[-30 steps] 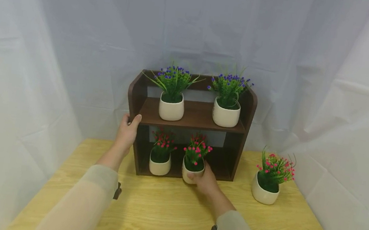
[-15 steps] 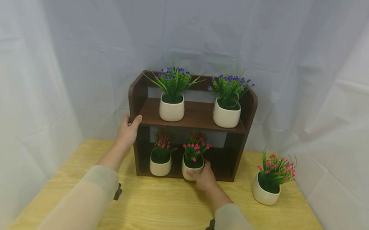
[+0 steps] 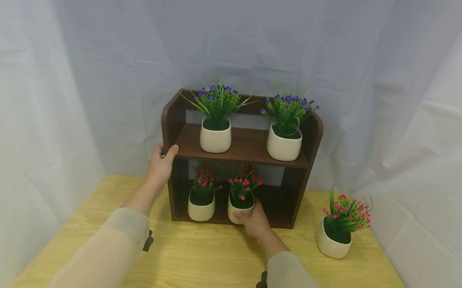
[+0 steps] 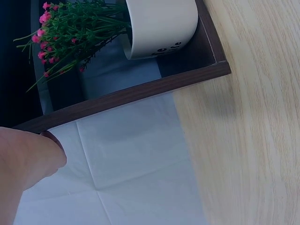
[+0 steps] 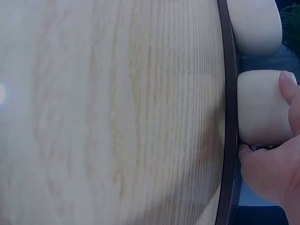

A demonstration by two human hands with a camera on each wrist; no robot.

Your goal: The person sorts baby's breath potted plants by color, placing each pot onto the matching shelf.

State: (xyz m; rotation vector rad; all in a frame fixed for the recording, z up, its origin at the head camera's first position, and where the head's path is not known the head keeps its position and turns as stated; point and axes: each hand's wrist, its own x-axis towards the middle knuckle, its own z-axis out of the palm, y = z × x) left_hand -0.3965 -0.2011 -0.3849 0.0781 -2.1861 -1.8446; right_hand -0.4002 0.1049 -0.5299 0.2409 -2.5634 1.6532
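Observation:
A dark brown two-tier shelf (image 3: 247,152) stands on the table. My left hand (image 3: 159,168) grips its left side panel, the thumb on the front edge; the fingers behind are hidden. My right hand (image 3: 257,221) holds a white pot of pink flowers (image 3: 232,211) on the lower tier. In the right wrist view, the thumb lies on this white pot (image 5: 262,105), which sits just inside the shelf's front edge (image 5: 230,112). Left of it on the same tier is another white pot with red-pink flowers (image 3: 200,212), also seen in the left wrist view.
Two white pots with purple flowers, a left one (image 3: 215,140) and a right one (image 3: 284,148), stand on the upper tier. A further pot with pink flowers (image 3: 333,245) is on the wooden table (image 3: 201,271), right of the shelf. White sheeting (image 3: 444,157) surrounds the table.
My right hand has pushed the pot from the shelf's front edge back onto the lower tier. The left hand stays on the side panel.

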